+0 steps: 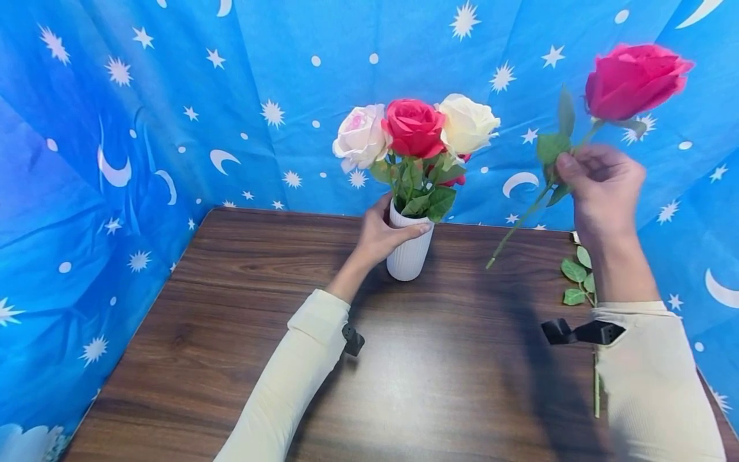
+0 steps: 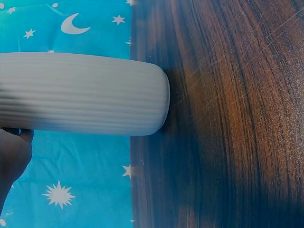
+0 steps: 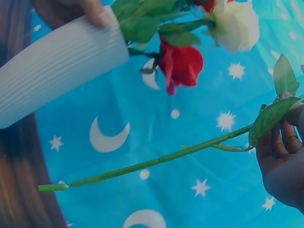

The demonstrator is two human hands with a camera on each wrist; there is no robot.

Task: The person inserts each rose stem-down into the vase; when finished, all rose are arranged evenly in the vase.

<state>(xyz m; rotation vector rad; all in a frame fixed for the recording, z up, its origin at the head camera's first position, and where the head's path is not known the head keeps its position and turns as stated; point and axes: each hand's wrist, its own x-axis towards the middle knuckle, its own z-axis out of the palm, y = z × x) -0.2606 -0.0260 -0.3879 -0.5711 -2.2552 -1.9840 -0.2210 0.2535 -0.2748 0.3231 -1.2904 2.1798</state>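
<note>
A white ribbed vase (image 1: 408,253) stands near the table's back edge. My left hand (image 1: 388,230) grips it just below the rim, thumb across the front. In it are a pale pink-white rose (image 1: 360,136), a red rose (image 1: 413,127) and a cream rose (image 1: 469,123); another red bloom (image 3: 183,66) shows low at the side in the right wrist view. To the right, my right hand (image 1: 609,186) pinches a deep pink rose (image 1: 637,82) by its leafy upper stem. The bare stem (image 3: 156,161) slants down toward the vase, its cut end in the air, apart from it.
On the table's right side lies another leafy stem (image 1: 596,391), partly hidden under my right forearm; its bloom is mostly out of sight. The dark wood table (image 1: 242,308) meets a blue cloth backdrop (image 1: 277,64) with stars and moons at the back and sides.
</note>
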